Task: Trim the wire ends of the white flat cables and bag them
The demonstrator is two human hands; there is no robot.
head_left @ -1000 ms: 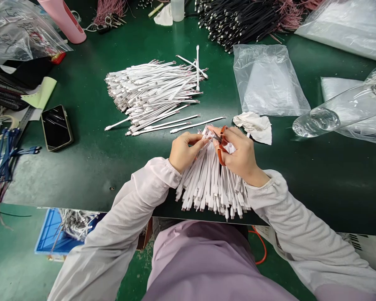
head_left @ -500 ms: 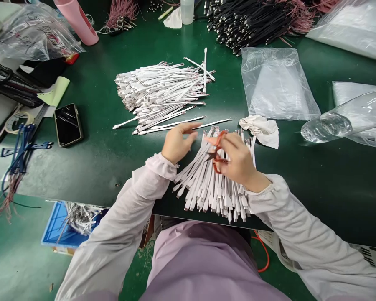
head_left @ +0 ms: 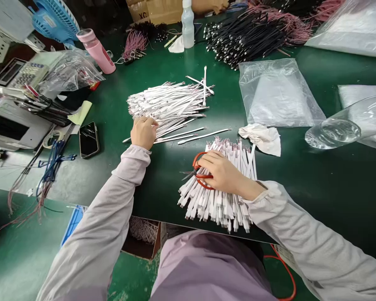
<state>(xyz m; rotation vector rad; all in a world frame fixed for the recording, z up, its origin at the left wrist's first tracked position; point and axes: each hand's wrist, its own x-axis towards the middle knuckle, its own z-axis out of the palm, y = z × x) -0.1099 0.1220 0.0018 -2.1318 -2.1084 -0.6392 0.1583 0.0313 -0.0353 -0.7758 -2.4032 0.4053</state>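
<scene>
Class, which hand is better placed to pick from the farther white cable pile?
Probably the left hand: it is at that white cable pile, while the right hand holds red-handled scissors over the nearer pile.

On the table (head_left: pixel 301 188) we see the near cable pile (head_left: pixel 217 205) by the front edge, the far cable pile (head_left: pixel 166 100) behind it, leftward, and a phone (head_left: pixel 89 140) left of both. A plastic bag (head_left: pixel 278 98) lies right of the far cable pile, a cloth (head_left: pixel 261 138) before it. Below the edge we find a box (head_left: pixel 157 242), apparently holding cable pieces (head_left: pixel 144 230).
</scene>
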